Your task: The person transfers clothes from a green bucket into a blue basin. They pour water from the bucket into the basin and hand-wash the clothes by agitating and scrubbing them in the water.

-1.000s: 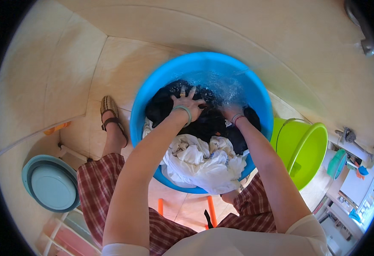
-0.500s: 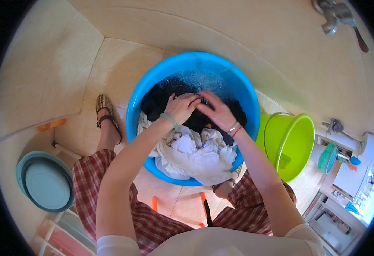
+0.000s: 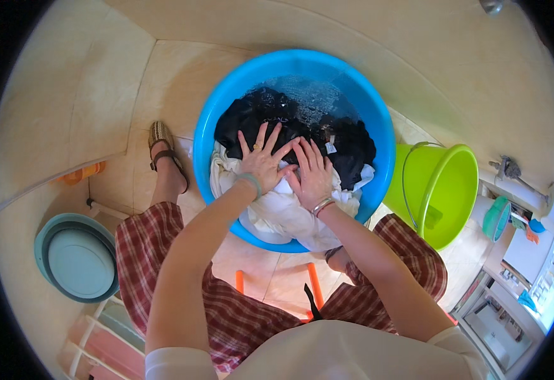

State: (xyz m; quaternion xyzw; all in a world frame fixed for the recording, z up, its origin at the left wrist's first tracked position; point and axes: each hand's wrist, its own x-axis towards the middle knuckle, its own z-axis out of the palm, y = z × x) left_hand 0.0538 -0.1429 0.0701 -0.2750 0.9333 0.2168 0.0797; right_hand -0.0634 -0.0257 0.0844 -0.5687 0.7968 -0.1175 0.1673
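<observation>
A round blue tub (image 3: 202,149) holds bubbly water along its far side and a heap of wet laundry. Black clothing (image 3: 258,114) lies in the far half, with a small white tag showing at its right. White clothing (image 3: 277,215) is bunched at the near side, against the rim. My left hand (image 3: 262,159) rests palm down with fingers spread, across the border of the black and white cloth. Beside it, my right hand (image 3: 313,174) presses on the white cloth, fingers stretched out toward the black cloth. The hands nearly touch, and neither grips anything.
To the right of the tub stands a lime-green bucket (image 3: 421,190) with a wire handle. A grey-blue folding basin (image 3: 43,244) leans at the left wall. An orange-legged stool (image 3: 315,285) is under me. Tiled walls close in behind and to the left.
My hands have come down from above the black cloth onto the pile, nearer me, and spread flat. The view has shifted, so the tub sits higher in the picture.
</observation>
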